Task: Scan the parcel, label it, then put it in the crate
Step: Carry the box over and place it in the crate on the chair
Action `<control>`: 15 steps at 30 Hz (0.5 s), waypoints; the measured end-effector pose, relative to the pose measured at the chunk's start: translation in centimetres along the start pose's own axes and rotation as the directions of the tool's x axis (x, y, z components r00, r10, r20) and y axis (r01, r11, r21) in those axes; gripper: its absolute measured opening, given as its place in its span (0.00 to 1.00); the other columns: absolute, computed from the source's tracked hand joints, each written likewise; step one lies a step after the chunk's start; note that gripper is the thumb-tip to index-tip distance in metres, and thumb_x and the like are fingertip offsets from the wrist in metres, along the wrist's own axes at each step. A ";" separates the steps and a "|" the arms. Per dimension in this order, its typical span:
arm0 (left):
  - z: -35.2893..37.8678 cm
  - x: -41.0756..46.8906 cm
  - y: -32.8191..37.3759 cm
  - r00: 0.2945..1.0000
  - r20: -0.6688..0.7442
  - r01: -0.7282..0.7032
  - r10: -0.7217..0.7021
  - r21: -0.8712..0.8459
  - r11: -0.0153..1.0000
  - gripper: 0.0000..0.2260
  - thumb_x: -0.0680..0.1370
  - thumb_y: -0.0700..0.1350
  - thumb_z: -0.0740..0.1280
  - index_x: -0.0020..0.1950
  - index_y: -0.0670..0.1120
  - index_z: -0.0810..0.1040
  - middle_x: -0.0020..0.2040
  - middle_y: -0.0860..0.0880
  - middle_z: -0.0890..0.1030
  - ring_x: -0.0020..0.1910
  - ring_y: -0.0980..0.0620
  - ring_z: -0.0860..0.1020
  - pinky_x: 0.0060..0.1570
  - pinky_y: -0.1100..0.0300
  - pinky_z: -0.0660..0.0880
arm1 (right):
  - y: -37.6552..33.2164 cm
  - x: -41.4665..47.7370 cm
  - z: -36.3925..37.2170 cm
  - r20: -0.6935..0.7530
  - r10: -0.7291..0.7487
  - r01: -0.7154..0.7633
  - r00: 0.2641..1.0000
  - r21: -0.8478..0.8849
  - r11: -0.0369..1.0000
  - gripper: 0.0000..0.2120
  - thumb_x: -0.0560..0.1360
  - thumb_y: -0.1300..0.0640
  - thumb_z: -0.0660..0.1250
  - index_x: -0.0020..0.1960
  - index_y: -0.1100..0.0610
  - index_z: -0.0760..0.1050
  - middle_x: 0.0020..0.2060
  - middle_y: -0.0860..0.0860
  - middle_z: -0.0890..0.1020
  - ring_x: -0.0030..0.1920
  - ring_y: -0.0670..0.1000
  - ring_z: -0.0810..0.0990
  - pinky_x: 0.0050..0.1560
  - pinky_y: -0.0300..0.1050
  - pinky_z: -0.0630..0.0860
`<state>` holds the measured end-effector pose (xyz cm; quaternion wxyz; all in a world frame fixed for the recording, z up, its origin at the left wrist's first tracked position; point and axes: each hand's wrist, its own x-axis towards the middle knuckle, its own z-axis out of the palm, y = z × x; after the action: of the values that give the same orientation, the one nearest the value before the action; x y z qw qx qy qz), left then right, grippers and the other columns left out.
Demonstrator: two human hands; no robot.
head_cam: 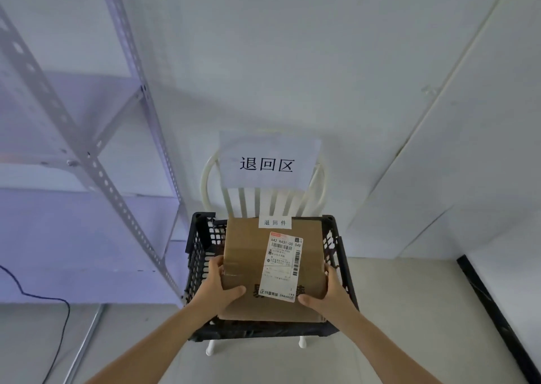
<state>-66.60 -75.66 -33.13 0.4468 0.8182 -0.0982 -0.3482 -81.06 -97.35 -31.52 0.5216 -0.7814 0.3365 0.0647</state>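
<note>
A brown cardboard parcel (248, 255) lies flat inside the black plastic crate (199, 255), its top level with the crate's rim. A white shipping label (282, 266) covers its top face, and a small white sticker (274, 222) with printed characters sits at its far edge. My left hand (224, 284) grips the parcel's near left side, thumb on top. My right hand (325, 291) grips the near right side in the same way. No scanner is in view.
The crate rests on a white chair (210, 179) against the wall, with a paper sign (268, 161) taped over its backrest. A grey metal shelving rack (117, 179) stands to the left. A black cable (61, 319) trails across the floor at the lower left.
</note>
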 end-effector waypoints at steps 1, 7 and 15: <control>0.5 0.9 -0.9 1.000 -0.001 0.027 -0.027 0.004 1.000 0.39 0.73 0.44 0.73 0.74 0.48 0.50 0.68 0.46 0.72 0.62 0.47 0.75 0.64 0.50 0.73 | 1.0 1.1 0.6 0.008 0.025 -0.025 1.000 -0.015 1.000 0.44 0.67 0.54 0.77 0.73 0.53 0.53 0.60 0.47 0.71 0.58 0.46 0.68 0.62 0.46 0.71; 2.8 6.8 -5.2 0.994 0.004 0.107 -0.107 0.030 0.994 0.38 0.73 0.43 0.72 0.74 0.47 0.51 0.56 0.52 0.73 0.55 0.51 0.75 0.53 0.57 0.75 | 5.9 7.5 3.0 0.057 0.109 -0.107 0.992 -0.029 0.994 0.44 0.66 0.57 0.78 0.72 0.56 0.54 0.65 0.52 0.72 0.63 0.50 0.71 0.66 0.51 0.72; 4.9 13.8 -9.9 0.986 0.032 0.162 -0.162 0.017 0.987 0.42 0.72 0.42 0.72 0.76 0.46 0.47 0.57 0.50 0.74 0.56 0.49 0.76 0.57 0.53 0.77 | 10.4 15.2 5.0 0.092 0.173 -0.165 0.981 -0.087 0.982 0.41 0.69 0.60 0.75 0.73 0.58 0.54 0.64 0.54 0.74 0.64 0.53 0.73 0.62 0.49 0.74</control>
<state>-61.10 -79.71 -49.44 0.4095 0.8207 -0.0414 -0.3962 -74.38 -102.38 -48.67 0.4992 -0.7656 0.3726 0.1606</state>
